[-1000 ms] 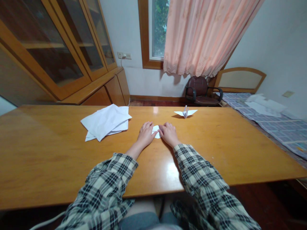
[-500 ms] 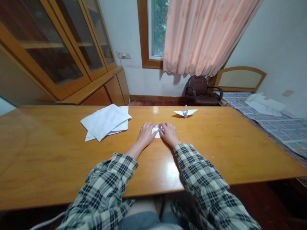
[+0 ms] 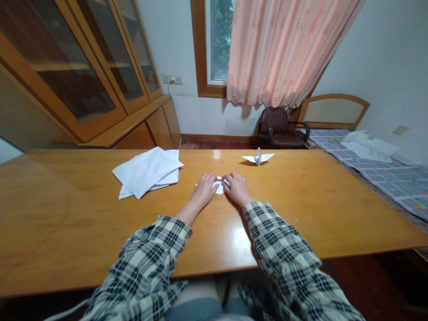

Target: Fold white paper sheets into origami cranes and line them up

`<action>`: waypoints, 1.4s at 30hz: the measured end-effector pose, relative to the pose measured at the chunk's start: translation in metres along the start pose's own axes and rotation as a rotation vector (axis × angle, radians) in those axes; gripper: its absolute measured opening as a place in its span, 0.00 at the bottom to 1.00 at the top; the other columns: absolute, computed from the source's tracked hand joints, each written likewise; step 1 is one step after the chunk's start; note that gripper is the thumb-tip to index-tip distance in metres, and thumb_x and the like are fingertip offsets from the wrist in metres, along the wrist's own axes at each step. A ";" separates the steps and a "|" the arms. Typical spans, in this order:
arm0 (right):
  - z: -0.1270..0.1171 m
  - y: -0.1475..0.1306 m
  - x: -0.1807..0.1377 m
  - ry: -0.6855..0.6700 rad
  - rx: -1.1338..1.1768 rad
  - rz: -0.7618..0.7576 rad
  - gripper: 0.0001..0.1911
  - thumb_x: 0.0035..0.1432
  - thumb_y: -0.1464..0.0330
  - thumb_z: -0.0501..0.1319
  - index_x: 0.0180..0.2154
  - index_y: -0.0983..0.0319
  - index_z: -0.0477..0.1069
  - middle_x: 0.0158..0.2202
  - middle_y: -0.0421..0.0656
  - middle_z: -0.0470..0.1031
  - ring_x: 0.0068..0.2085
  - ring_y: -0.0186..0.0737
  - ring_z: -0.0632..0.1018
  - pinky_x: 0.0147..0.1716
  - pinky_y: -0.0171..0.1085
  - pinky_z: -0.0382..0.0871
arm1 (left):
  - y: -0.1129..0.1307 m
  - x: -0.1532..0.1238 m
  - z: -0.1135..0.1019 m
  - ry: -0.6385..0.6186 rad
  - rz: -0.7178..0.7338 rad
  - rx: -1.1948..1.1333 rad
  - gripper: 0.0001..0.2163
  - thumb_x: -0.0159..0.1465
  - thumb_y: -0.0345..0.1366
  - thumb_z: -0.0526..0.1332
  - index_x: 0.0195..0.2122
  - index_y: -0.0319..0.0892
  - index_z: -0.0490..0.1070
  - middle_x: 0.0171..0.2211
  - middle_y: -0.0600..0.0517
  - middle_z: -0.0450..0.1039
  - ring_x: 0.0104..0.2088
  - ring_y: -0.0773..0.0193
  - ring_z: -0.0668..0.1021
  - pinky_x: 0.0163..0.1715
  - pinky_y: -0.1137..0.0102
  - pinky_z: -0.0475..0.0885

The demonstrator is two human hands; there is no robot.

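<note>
Left hand (image 3: 203,187) and right hand (image 3: 236,187) hold a small folded paper (image 3: 220,189) on the tabletop (image 3: 284,209).
Taking the paper as the clock's centre, the left hand lies at nine o'clock, the right hand at three. On each, the fingers are bent and nearly closed and have hold of one side of the paper; how firmly, I cannot tell. The paper's white middle shows between the thumbs. Sheets (image 3: 147,171) lie in a loose pile between nine and ten, apart from the left hand. A crane (image 3: 258,158) stands at two, wings spread, near the tabletop's far edge. Beyond, a cabinet (image 3: 100,62) stands between ten and eleven, a chair (image 3: 274,121) between one and two, a bed (image 3: 394,183) between two and three.
</note>
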State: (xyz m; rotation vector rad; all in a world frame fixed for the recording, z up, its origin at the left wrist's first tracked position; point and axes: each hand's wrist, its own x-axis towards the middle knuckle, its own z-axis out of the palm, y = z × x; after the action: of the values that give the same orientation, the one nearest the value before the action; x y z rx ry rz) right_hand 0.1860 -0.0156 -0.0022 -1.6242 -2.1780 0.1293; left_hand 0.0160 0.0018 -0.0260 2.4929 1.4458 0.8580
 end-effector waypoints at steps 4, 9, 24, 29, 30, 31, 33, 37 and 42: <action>-0.001 0.001 -0.001 -0.004 0.014 -0.012 0.10 0.63 0.65 0.57 0.45 0.57 0.73 0.42 0.47 0.71 0.46 0.45 0.69 0.44 0.40 0.58 | -0.001 0.000 -0.001 0.000 0.035 0.011 0.10 0.64 0.30 0.58 0.46 0.40 0.71 0.46 0.44 0.73 0.51 0.54 0.72 0.55 0.56 0.67; -0.004 0.001 -0.001 -0.022 0.024 -0.009 0.10 0.63 0.66 0.57 0.44 0.57 0.74 0.42 0.46 0.71 0.46 0.44 0.69 0.44 0.40 0.58 | 0.003 0.000 -0.005 -0.036 0.040 0.032 0.12 0.64 0.28 0.57 0.47 0.40 0.74 0.48 0.43 0.75 0.53 0.54 0.74 0.57 0.56 0.68; -0.009 0.001 -0.004 -0.056 -0.039 -0.047 0.12 0.64 0.66 0.56 0.44 0.56 0.78 0.44 0.47 0.72 0.46 0.45 0.68 0.43 0.42 0.58 | 0.013 -0.006 -0.011 -0.138 0.005 0.149 0.15 0.65 0.26 0.53 0.50 0.36 0.74 0.54 0.41 0.73 0.59 0.55 0.70 0.60 0.58 0.64; -0.007 0.001 -0.006 -0.019 -0.052 -0.106 0.12 0.64 0.66 0.56 0.43 0.57 0.78 0.45 0.47 0.72 0.48 0.46 0.67 0.45 0.42 0.60 | 0.001 -0.009 -0.004 -0.135 0.003 0.038 0.17 0.65 0.26 0.53 0.53 0.37 0.72 0.56 0.43 0.71 0.59 0.56 0.71 0.61 0.58 0.63; -0.006 0.001 -0.006 -0.016 -0.050 -0.117 0.12 0.64 0.67 0.56 0.43 0.57 0.78 0.45 0.47 0.72 0.48 0.46 0.67 0.45 0.42 0.60 | -0.001 -0.009 -0.003 -0.134 0.005 0.020 0.17 0.65 0.26 0.53 0.53 0.36 0.72 0.56 0.43 0.71 0.59 0.56 0.71 0.62 0.57 0.63; -0.006 0.001 -0.006 -0.013 -0.046 -0.126 0.12 0.64 0.67 0.56 0.43 0.58 0.78 0.46 0.48 0.72 0.49 0.46 0.67 0.46 0.42 0.61 | -0.002 -0.009 -0.003 -0.132 0.006 0.006 0.17 0.65 0.26 0.53 0.53 0.36 0.72 0.56 0.42 0.71 0.59 0.56 0.71 0.62 0.57 0.63; -0.004 0.001 -0.006 -0.006 -0.041 -0.130 0.12 0.64 0.68 0.56 0.43 0.59 0.78 0.48 0.49 0.71 0.51 0.47 0.67 0.48 0.43 0.62 | -0.004 -0.009 -0.002 -0.124 0.009 -0.010 0.17 0.65 0.26 0.52 0.53 0.37 0.72 0.56 0.42 0.71 0.59 0.56 0.71 0.62 0.56 0.63; 0.000 0.002 -0.005 0.005 -0.020 -0.134 0.12 0.63 0.69 0.56 0.44 0.61 0.77 0.55 0.50 0.70 0.56 0.49 0.67 0.54 0.46 0.62 | -0.006 -0.009 0.000 -0.120 0.007 -0.028 0.17 0.65 0.27 0.52 0.54 0.37 0.71 0.56 0.43 0.71 0.59 0.57 0.71 0.62 0.56 0.62; 0.005 0.006 -0.005 -0.059 0.119 -0.126 0.16 0.65 0.72 0.54 0.50 0.59 0.74 0.57 0.47 0.72 0.59 0.43 0.70 0.60 0.48 0.58 | -0.010 -0.009 0.004 -0.111 0.002 -0.077 0.17 0.65 0.27 0.52 0.54 0.39 0.71 0.56 0.44 0.72 0.59 0.57 0.70 0.62 0.55 0.62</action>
State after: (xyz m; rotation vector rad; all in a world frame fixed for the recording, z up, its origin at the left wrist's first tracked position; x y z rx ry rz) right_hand 0.1907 -0.0175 -0.0102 -1.4312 -2.2636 0.2673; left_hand 0.0070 -0.0001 -0.0370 2.4447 1.3495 0.7480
